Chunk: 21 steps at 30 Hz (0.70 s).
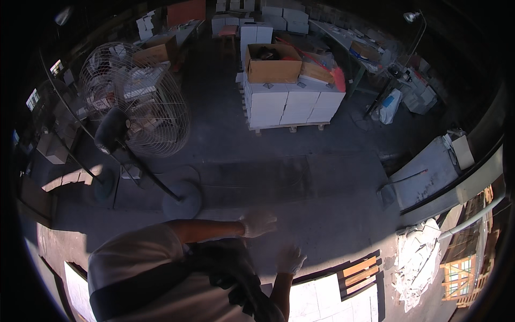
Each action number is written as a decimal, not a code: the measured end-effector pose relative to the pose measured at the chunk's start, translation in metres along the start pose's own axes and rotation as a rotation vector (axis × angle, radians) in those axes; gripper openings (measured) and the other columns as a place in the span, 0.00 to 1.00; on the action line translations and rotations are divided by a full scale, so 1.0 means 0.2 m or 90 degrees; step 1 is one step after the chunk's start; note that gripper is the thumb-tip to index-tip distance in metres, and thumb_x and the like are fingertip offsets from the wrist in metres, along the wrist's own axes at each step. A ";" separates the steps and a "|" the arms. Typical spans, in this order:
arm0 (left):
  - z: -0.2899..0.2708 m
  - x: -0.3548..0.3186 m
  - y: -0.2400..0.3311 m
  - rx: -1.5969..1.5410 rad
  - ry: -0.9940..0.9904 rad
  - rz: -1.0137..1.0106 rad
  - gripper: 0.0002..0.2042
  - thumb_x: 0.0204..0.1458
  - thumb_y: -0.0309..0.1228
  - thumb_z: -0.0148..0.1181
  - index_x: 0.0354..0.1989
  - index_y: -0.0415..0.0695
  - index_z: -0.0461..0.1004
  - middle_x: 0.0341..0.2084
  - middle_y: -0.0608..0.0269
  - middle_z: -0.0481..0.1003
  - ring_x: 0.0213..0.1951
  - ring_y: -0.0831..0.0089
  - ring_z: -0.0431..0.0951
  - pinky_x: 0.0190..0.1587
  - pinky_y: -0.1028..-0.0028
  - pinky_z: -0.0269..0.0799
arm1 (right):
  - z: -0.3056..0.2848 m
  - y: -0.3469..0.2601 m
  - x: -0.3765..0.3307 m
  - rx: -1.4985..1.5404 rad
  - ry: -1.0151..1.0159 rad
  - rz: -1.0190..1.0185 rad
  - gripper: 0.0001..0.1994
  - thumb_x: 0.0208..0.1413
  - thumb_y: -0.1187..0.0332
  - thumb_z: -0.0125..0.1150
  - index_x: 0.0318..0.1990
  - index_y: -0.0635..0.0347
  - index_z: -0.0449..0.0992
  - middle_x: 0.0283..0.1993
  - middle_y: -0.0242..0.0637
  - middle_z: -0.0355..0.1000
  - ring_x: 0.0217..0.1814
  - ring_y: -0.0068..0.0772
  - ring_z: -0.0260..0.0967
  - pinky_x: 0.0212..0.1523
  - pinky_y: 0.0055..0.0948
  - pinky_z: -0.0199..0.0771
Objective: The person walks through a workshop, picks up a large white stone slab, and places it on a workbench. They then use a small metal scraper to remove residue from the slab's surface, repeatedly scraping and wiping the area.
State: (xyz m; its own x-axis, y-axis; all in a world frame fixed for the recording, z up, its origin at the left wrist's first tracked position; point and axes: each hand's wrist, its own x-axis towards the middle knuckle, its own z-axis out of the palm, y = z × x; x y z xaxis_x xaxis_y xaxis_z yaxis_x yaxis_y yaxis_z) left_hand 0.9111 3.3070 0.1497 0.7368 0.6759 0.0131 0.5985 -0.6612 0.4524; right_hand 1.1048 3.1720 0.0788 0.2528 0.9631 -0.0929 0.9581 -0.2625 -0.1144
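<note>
My left hand [258, 223], in a pale glove, reaches out over the dark floor; its outline is slightly smeared, but the fingers look loosely stretched. Lower and to the right is my right hand [290, 261], also gloved, with its fingers apart. I see nothing held in either hand, and the two do not touch. Nearest to my right hand are white flat-topped boxes or slabs [316, 298] on a wooden pallet [360, 272], in bright sunlight. The round base of a standing fan [181, 199] is on the floor beyond my left forearm.
A pallet of white boxes [281, 104] carries an open cardboard box [273, 70]. Cluttered worktables [348, 40] stand at the far right. Crumpled white sheeting [417, 263] lies at the right, near a leaning grey panel [426, 174]. A cable crosses the floor by the fan.
</note>
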 end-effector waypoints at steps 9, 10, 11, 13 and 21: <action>0.02 0.97 -0.28 0.001 0.094 0.208 0.17 0.64 0.43 0.53 0.54 0.48 0.75 0.50 0.59 0.75 0.55 0.61 0.74 0.56 0.59 0.69 | 0.18 -0.46 1.36 -0.356 0.031 0.149 0.19 0.65 0.54 0.55 0.57 0.54 0.78 0.59 0.41 0.74 0.66 0.50 0.69 0.59 0.43 0.70; 0.00 1.09 -0.38 0.012 0.076 0.201 0.16 0.63 0.42 0.54 0.54 0.49 0.75 0.50 0.60 0.75 0.55 0.62 0.74 0.56 0.59 0.69 | 0.10 -0.36 1.38 -0.254 0.159 -0.017 0.19 0.64 0.54 0.57 0.56 0.53 0.78 0.59 0.40 0.74 0.66 0.48 0.69 0.58 0.43 0.70; -0.03 1.23 -0.48 0.027 0.060 0.193 0.15 0.62 0.41 0.54 0.53 0.49 0.75 0.50 0.60 0.75 0.55 0.62 0.73 0.55 0.59 0.68 | 0.02 -0.30 1.49 -0.120 0.124 -0.092 0.19 0.61 0.54 0.60 0.54 0.53 0.78 0.56 0.40 0.75 0.62 0.47 0.71 0.56 0.43 0.71; -0.09 1.47 -0.62 0.055 0.051 0.184 0.14 0.61 0.40 0.56 0.52 0.51 0.75 0.49 0.62 0.74 0.55 0.63 0.73 0.55 0.60 0.68 | -0.19 -0.16 1.69 0.169 0.153 -0.225 0.20 0.55 0.54 0.66 0.51 0.54 0.79 0.50 0.39 0.77 0.54 0.44 0.75 0.53 0.42 0.73; -0.16 2.22 -0.66 0.054 0.120 0.232 0.16 0.57 0.34 0.58 0.54 0.55 0.74 0.56 0.68 0.72 0.58 0.67 0.71 0.56 0.60 0.67 | -0.50 0.05 2.52 0.096 0.138 -0.275 0.19 0.52 0.56 0.67 0.47 0.56 0.80 0.44 0.40 0.79 0.46 0.46 0.77 0.51 0.45 0.74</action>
State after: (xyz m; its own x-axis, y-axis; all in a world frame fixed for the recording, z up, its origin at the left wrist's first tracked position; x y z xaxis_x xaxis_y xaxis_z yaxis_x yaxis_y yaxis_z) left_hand 1.1494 3.7049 0.1239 0.8395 0.4349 0.3258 0.3382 -0.8874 0.3132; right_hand 1.2560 3.6613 0.1301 -0.1244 0.9718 0.2001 0.9553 0.1718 -0.2407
